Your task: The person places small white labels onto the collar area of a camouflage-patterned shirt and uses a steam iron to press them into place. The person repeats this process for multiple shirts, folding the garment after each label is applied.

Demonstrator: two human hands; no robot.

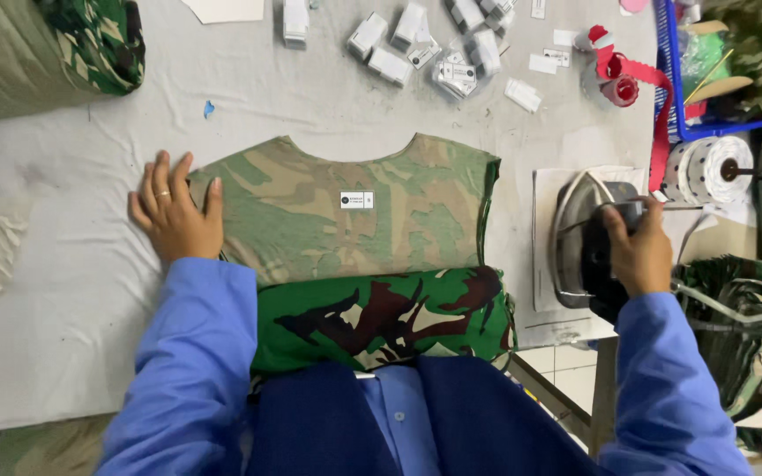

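A person in blue sleeves stands at a grey-covered bench (63, 291), one camouflage garment (346, 207) spread inside-out before them with its folded lower part (381, 317) nearest the body. The left hand (174, 216) lies flat, fingers released and spread, on the cloth's left shoulder edge, pinning it smooth. The right hand (637, 251) has its grip clenched around the handle of a single flat iron (579, 242), which rests on a white pad (544, 211) at the bench's right end, well apart from the garment.

One small white label (356, 200) sits on the fabric just below the neckline, centred. Pressing it well would seem to call for the cloth to be held taut and free of wrinkles, the label kept square, and the iron brought down flat without dragging it askew.

Along the far edge lies a scatter of white label bundles (416, 44), roughly eight or nine, though overlap makes the count uncertain. Beside them lies one red ribbon strip (632, 75), with one white tape roll (707, 167) on a spindle and one blue basket (676, 79). More camouflage fabric is heaped at the top left (90, 44) and the right (734, 335).
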